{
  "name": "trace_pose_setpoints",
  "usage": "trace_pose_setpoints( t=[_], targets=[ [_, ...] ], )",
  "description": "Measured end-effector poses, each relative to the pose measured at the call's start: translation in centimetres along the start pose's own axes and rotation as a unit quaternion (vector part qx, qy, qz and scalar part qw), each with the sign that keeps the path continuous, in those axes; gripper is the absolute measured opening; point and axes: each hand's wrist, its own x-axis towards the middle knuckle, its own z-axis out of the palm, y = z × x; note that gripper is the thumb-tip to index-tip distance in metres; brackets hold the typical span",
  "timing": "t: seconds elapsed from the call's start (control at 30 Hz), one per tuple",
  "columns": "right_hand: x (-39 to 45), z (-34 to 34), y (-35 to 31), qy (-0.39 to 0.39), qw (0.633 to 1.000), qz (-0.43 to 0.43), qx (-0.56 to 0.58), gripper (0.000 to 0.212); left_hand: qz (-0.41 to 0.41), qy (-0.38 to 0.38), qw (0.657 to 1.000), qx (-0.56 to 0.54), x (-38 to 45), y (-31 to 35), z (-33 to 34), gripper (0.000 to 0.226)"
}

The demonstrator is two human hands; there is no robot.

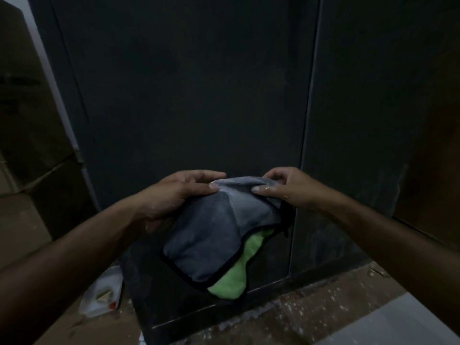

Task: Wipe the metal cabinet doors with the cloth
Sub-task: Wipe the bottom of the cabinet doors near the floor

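Both hands on the cloth (219, 235), held up in front of the metal cabinet doors, not touching them as far as I can tell.

L hand (174, 195) at ~9 o'clock of cloth: thumb on top, fingers curled under, pinching the upper edge. R hand (286, 188) at ~2 o'clock: thumb + fingers pinch the same upper edge, opposite end. Edge is stretched between the two grips, rest of cloth hangs down toward 6 o'clock.

Cloth: grey face out w/ black trim, green side showing at the bottom, 5 o'clock of the grey part. Looks folded/doubled, exact layers can't tell.

Cabinet: dark, low light. Left door (186, 95) fills centre of view, right door (373, 95) at 3 o'clock, vertical seam between them runs just right of R hand. Cloth sits over the lower part of left door in view.

Floor (311, 307) at 5 o'clock, speckled brown; lighter tile in the far bottom-right corner. White plastic container (102, 295) w/ red bit at 7 o'clock on floor, beside cabinet base. Cardboard boxes (29, 120) stacked at 9 o'clock, next to cabinet's left side.
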Motion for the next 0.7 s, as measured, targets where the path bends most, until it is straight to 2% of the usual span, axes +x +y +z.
trace_pose_setpoints(
  t=[0.13,0.2,0.27,0.33,0.4,0.47,0.53,0.6,0.7],
  targets=[
    [-0.6,0.2,-1.5,0.046,0.988,0.003,-0.145,0.058,0.028,0.019,0.997,-0.065,-0.1,0.3,0.8,0.045],
    [-1.2,0.1,-2.3,-0.019,0.994,0.044,-0.094,0.061,0.040,0.034,0.996,-0.072,-0.1,0.7,0.8,0.040],
    [-1.8,0.4,-3.1,-0.136,0.988,0.071,0.015,0.061,0.042,0.039,0.997,-0.057,-0.3,1.0,0.6,0.039],
    [-2.1,1.3,-3.1,-0.203,0.977,0.021,0.058,0.052,0.041,0.030,0.998,-0.045,-0.5,1.3,0.5,0.048],
    [-1.9,2.3,-2.5,-0.213,0.973,-0.024,0.081,0.042,0.042,0.014,0.999,-0.027,-0.7,1.6,0.2,0.056],
    [-1.6,2.7,-2.2,-0.203,0.976,-0.051,0.067,0.030,0.039,0.019,0.998,0.049,-0.8,1.8,-0.2,0.063],
    [-1.4,2.4,-2.3,-0.194,0.978,-0.069,0.033,0.015,0.047,0.043,0.981,0.181,-0.8,1.7,-0.6,0.064],
    [-1.4,2.0,-2.8,-0.182,0.979,-0.089,0.000,0.018,0.075,0.056,0.943,0.320,-1.0,1.4,-1.2,0.050],
    [-1.3,1.9,-2.8,-0.178,0.977,-0.106,-0.043,0.028,0.108,0.069,0.862,0.491,-0.6,0.8,-2.4,0.013]
  ],
)
